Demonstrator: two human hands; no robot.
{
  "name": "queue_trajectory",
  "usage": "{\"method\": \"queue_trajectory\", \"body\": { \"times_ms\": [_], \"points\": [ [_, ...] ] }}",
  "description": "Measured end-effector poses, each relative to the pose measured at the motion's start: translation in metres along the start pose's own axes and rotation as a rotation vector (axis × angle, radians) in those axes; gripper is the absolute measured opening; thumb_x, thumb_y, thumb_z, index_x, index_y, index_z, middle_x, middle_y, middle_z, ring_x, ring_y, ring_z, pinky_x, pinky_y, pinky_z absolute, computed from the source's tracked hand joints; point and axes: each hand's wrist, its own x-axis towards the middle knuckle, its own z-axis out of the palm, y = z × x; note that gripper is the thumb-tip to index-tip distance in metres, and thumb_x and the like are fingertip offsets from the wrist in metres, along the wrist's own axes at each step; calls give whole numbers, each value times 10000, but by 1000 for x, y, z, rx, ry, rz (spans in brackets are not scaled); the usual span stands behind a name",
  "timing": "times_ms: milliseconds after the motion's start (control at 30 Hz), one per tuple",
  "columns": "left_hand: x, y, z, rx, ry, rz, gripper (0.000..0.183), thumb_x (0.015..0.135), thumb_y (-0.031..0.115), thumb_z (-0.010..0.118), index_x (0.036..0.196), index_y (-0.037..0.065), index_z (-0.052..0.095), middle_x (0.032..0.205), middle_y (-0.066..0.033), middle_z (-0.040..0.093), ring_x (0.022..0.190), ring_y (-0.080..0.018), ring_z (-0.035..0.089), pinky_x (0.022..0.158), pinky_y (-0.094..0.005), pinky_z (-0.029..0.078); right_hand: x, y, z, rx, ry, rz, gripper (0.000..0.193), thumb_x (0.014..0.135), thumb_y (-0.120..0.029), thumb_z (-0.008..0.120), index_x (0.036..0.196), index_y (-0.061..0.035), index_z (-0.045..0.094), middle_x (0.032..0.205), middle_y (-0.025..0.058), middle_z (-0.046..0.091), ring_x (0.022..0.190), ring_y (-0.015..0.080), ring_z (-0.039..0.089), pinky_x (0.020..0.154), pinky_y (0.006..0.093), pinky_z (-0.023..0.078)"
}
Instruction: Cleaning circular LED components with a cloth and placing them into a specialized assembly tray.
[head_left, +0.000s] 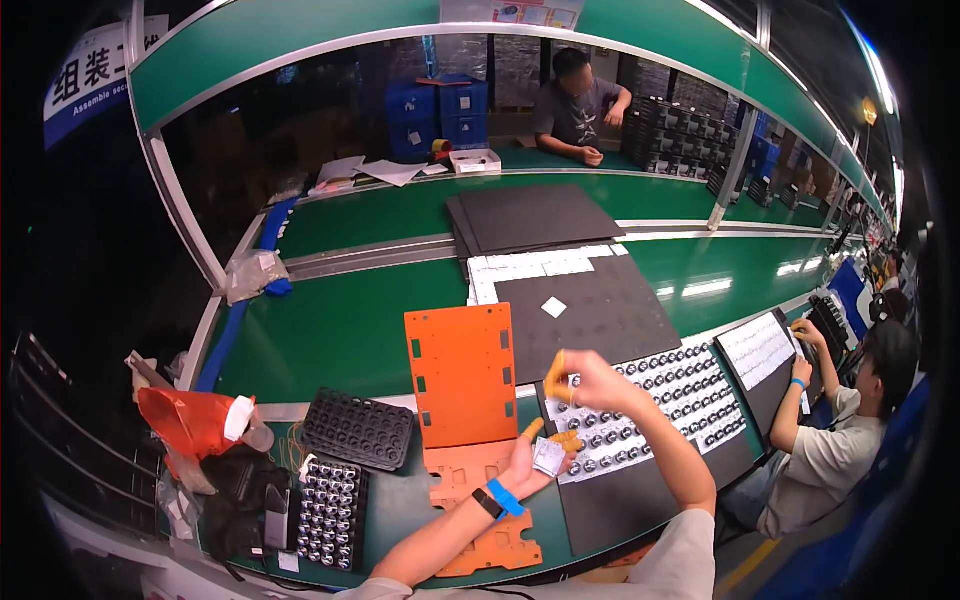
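Note:
My left hand [520,468] is turned palm up, with yellow finger cots on its fingertips. It holds a few small white square pieces [548,456]. Above and to the right, my right hand [592,384] hangs over the edge of a board with rows of small round black-and-silver parts [655,398]. Its cot-covered fingers are pinched together; whatever they hold is too small to make out. An orange fixture plate [462,375] stands raised just left of my hands. Its lower orange base [490,553] lies partly under my left forearm.
A black tray [358,430] and a tray of round metallic parts [331,515] lie at left, near an orange-red bag [190,415]. Dark boards [530,218] are stacked beyond, one bearing white squares. A co-worker [840,430] sits at right; another person [580,105] is across the bench.

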Motion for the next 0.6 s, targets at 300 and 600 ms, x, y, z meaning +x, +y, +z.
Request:
{"method": "queue_trajectory", "body": {
  "times_ms": [300,600],
  "points": [
    [3,-4,6,37,-52,-94,405,1081,396,432,989,28,576,808,-60,550,625,-149,507,548,-275,426,39,102,7,-18,263,215,162,875,-144,755,956,-6,773,844,151,742,735,232,720,678,369,561],
    [-16,-3,23,147,18,64,310,1084,318,470,1011,38,581,802,-15,495,579,-86,410,469,-223,310,139,200,14,-718,653,119,239,746,-237,804,914,-68,795,870,175,708,851,354,701,799,461,563]
  ]
}}
